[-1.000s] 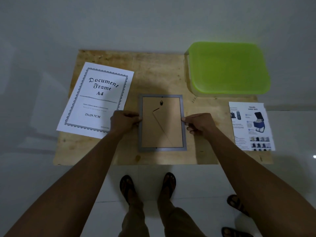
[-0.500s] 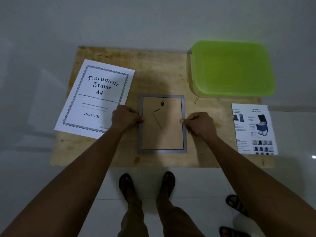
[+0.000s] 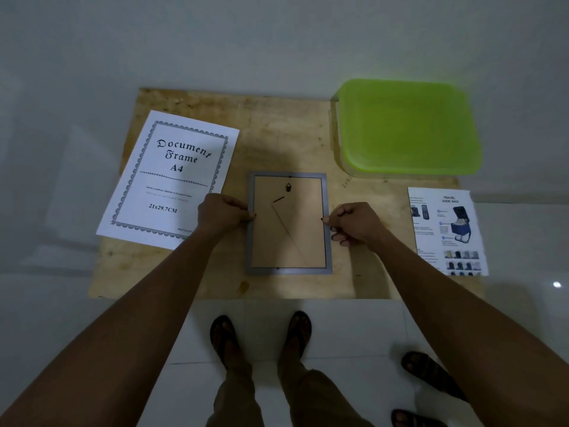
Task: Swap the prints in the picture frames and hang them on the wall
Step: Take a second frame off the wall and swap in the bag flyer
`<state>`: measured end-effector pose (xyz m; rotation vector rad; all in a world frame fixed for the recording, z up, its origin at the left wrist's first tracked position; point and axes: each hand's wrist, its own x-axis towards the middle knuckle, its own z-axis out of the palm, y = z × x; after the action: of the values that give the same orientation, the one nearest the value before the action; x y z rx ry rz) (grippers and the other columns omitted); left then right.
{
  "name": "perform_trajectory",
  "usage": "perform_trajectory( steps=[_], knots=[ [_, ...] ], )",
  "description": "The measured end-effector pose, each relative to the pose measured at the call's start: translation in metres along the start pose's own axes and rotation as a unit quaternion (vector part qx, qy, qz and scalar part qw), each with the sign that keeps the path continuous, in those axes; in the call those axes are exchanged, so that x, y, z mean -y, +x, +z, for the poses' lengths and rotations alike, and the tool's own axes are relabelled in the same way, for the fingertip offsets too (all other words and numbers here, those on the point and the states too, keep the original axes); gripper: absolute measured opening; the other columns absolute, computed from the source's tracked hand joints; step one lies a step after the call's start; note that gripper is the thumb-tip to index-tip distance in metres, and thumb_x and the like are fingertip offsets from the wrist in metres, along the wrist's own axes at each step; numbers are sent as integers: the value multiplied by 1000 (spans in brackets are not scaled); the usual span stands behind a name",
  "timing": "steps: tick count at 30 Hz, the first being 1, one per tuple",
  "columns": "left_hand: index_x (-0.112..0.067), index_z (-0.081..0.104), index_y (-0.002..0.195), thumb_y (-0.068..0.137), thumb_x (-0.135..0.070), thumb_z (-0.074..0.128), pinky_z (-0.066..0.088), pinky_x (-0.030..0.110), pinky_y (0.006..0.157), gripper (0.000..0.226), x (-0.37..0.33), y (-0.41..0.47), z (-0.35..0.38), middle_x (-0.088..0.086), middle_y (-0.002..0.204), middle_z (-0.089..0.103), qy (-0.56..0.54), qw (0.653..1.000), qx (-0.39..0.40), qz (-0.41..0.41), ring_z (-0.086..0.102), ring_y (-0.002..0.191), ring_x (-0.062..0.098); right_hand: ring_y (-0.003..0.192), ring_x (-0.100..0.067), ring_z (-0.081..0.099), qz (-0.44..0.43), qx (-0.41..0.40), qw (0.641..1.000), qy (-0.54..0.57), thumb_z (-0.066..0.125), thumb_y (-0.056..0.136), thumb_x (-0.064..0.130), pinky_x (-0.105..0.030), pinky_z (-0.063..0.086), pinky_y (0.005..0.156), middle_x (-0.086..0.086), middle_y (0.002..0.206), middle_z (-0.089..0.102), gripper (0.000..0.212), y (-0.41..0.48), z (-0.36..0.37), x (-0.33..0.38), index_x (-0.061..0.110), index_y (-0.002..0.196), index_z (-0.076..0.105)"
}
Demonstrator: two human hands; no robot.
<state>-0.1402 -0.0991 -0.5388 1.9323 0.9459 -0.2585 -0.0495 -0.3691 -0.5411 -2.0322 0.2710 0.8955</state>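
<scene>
A grey picture frame [image 3: 288, 271] lies face down in the middle of a plywood board [image 3: 277, 134], its brown backing and folded stand facing up. My left hand [image 3: 220, 215] pinches a small tab at the frame's left edge. My right hand [image 3: 354, 221] pinches the matching tab at the right edge. A white A4 "Document Frame" print [image 3: 166, 177] lies to the left, partly under my left hand. A "Travel Shoe Bag" print [image 3: 448, 231] lies at the board's right end.
A lime-green plastic box lid [image 3: 409, 127] covers the board's back right corner. The board rests low over a pale tiled floor against a white wall. My sandalled feet [image 3: 261, 337] stand at its front edge; another person's sandalled feet [image 3: 431, 374] show at lower right.
The view has drifted slightly. Both hands stay at the frame's side edges, with fingertips shifting a little on the tabs; the frame and prints have not moved.
</scene>
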Motion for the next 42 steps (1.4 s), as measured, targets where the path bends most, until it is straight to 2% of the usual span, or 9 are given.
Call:
perform_trajectory(
  steps=[10, 12, 19, 24, 28, 32, 34, 37, 42],
  knots=[
    [-8, 77, 95, 65, -22, 92, 52, 28, 75, 36, -7, 15, 0, 6, 95, 72, 64, 998, 16, 2, 61, 85, 12, 48, -22, 52, 27, 16, 999, -16, 83, 80, 14, -28, 45, 50, -9, 62, 61, 14, 8, -2, 5, 6, 79, 72],
    [-8, 78, 92, 63, -21, 93, 57, 33, 83, 36, -9, 18, 0, 8, 97, 74, 76, 997, 18, 0, 66, 91, 17, 47, -22, 50, 46, 27, 998, -17, 84, 77, 15, -29, 44, 51, -9, 63, 60, 14, 12, -1, 6, 9, 78, 71],
    [-3, 75, 95, 57, -23, 95, 54, 30, 77, 47, -10, 26, 8, 10, 99, 73, 126, 992, -2, -14, 67, 96, 22, 51, -21, 66, 43, 4, 996, -72, 83, 81, 17, -31, 53, 54, -9, 67, 69, 18, 16, 2, 12, 4, 85, 72],
    [-4, 77, 88, 61, -22, 93, 52, 29, 77, 37, -7, 26, 8, 9, 93, 74, 128, 992, 0, -3, 68, 93, 21, 54, -18, 68, 21, -8, 996, -85, 82, 83, 20, -33, 58, 56, -11, 73, 72, 19, 6, 2, 12, 4, 87, 72],
    [-8, 78, 89, 60, -30, 93, 49, 27, 78, 39, -10, 28, 1, 4, 93, 74, 161, 986, 20, 43, 67, 95, 19, 77, -20, 70, -52, -122, 981, -145, 77, 85, 36, -29, 55, 67, -2, 81, 72, 22, -19, 21, 2, 16, 91, 70],
    [-16, 71, 111, 70, -29, 83, 45, 30, 91, 45, -23, 33, 5, 5, 112, 69, 167, 975, -6, 148, 61, 110, 23, 119, -28, 51, -135, -222, 950, -173, 76, 75, 60, -34, 42, 85, -9, 128, 55, 73, -52, 67, -23, 27, 136, 53],
    [-21, 69, 120, 71, -36, 77, 45, 28, 95, 52, -33, 37, 10, 5, 121, 66, 163, 970, 6, 182, 60, 115, 23, 131, -30, 41, -144, -207, 949, -189, 76, 70, 68, -41, 42, 95, -9, 143, 47, 89, -61, 83, -35, 31, 145, 46],
    [-31, 69, 122, 73, -46, 74, 47, 43, 102, 51, -43, 50, 18, 5, 133, 55, 198, 958, 36, 205, 53, 123, 25, 146, -33, 23, -113, -185, 950, -223, 77, 67, 72, -57, 33, 109, -8, 160, 28, 104, -68, 98, -47, 34, 153, 34],
    [-32, 69, 121, 82, -43, 69, 48, 44, 100, 41, -48, 65, 22, 5, 130, 57, 219, 946, 41, 235, 53, 122, 26, 154, -28, 5, -112, -164, 959, -204, 69, 58, 82, -58, 17, 117, -8, 167, 11, 119, -73, 109, -54, 35, 158, 24]
  ],
)
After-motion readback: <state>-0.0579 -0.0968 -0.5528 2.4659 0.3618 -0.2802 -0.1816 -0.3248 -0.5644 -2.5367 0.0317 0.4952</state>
